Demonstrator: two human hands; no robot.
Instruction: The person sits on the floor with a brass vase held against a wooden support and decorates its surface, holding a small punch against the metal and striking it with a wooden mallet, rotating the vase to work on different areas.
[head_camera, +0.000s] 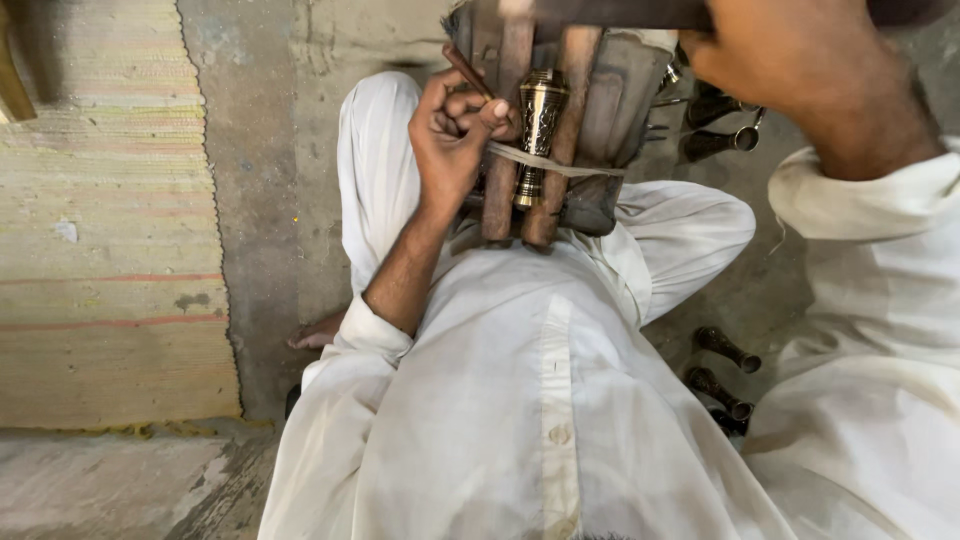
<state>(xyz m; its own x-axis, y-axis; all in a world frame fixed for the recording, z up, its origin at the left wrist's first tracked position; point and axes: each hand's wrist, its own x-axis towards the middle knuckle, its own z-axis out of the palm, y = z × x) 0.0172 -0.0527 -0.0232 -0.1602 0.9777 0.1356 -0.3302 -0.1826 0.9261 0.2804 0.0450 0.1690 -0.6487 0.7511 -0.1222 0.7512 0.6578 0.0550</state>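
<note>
Brass piece (540, 135) between wooden bars (505, 130), pattern partly engraved; left hand (455, 135) pinching chisel (466, 70) against it; right hand (790, 60) clenched on hammer (620, 12) above.

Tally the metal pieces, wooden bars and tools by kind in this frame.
Brass engraved piece clamped between the bars: 1
Wooden bars: 2
Dark metal pieces on floor: at least 3
Thin tool in left hand: 1
Dark bar under right hand: 1
Total: 8

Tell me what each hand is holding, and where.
Left hand pinches a thin dark tool near its lower end, beside the brass piece. Right hand grips a dark handle.
</note>
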